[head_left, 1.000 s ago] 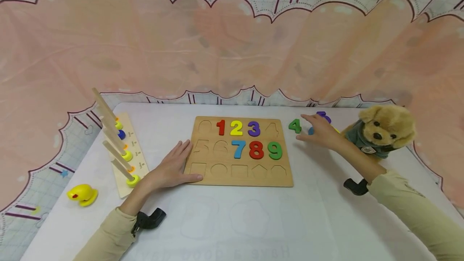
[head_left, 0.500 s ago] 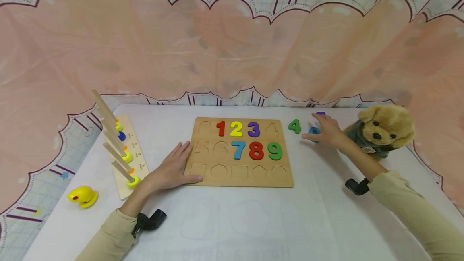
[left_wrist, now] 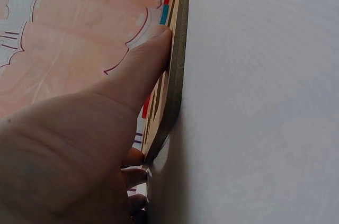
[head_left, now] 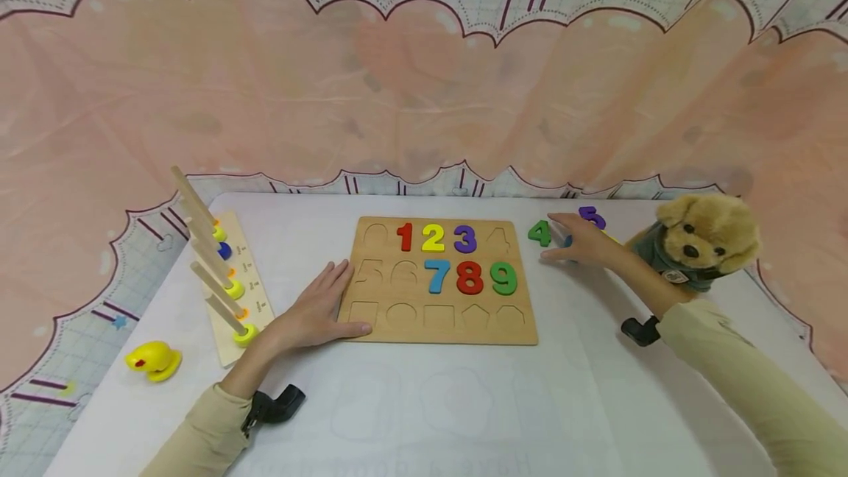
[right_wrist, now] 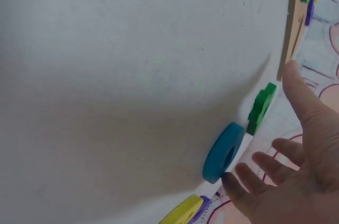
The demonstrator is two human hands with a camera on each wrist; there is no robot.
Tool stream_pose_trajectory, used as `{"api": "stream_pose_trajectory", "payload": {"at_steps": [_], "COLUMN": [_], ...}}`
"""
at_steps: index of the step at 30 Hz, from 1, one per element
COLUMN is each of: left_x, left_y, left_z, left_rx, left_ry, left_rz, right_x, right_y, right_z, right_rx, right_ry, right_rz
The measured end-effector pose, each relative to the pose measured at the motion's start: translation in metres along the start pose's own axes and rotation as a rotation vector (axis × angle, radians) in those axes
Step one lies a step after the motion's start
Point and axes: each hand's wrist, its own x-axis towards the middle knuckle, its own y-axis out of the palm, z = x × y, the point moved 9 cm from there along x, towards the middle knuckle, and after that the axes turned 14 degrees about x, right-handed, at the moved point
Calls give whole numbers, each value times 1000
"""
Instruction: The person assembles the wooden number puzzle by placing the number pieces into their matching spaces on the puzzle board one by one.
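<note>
A wooden number board [head_left: 437, 330] lies mid-table with numbers such as the red 1 [head_left: 405, 237], blue 7 [head_left: 436, 277] and green 9 [head_left: 504, 279] in it. My left hand [head_left: 314, 315] rests on its left edge, fingers extended and thumb on the near corner. To the right, my right hand [head_left: 586, 240] reaches over a blue ring-shaped piece [right_wrist: 214, 158], fingers spread and not closed round it. One fingertip lies close against that piece; contact is unclear. Beside the hand lie a green 4 [head_left: 545, 231] and a purple 5 [head_left: 592, 217]. A yellow piece [right_wrist: 183, 212] is mostly hidden in the head view.
At the left stands a wooden peg rack [head_left: 255, 289] with coloured rings on upright pegs. A yellow toy duck [head_left: 154, 361] sits near the left edge. Beside my right forearm is a plush dog [head_left: 705, 241]. A patterned curtain [head_left: 424, 94] hangs behind the table.
My right hand drew back to the right, uncovering the blue piece, then moved left over it again towards the green 4. The left hand and the board have stayed in place.
</note>
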Motion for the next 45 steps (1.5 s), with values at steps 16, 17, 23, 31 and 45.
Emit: {"api": "stream_pose_trajectory", "payload": {"at_steps": [16, 17, 23, 31, 45], "left_x": [-3, -3, -2, 0, 1], "left_y": [-3, -3, -4, -2, 1], "left_z": [-1, -1, -2, -2, 0], "left_rx": [2, 3, 2, 5, 2], "left_ry": [-16, -16, -6, 1, -3], "left_rz": [7, 7, -1, -7, 1], "right_x": [15, 16, 20, 21, 22], "right_y": [3, 3, 4, 4, 21], "right_z": [13, 14, 13, 11, 52], "right_rx": [8, -7, -76, -69, 1], "right_ry": [-131, -140, -128, -127, -329], "right_rz": [5, 3, 9, 15, 36]}}
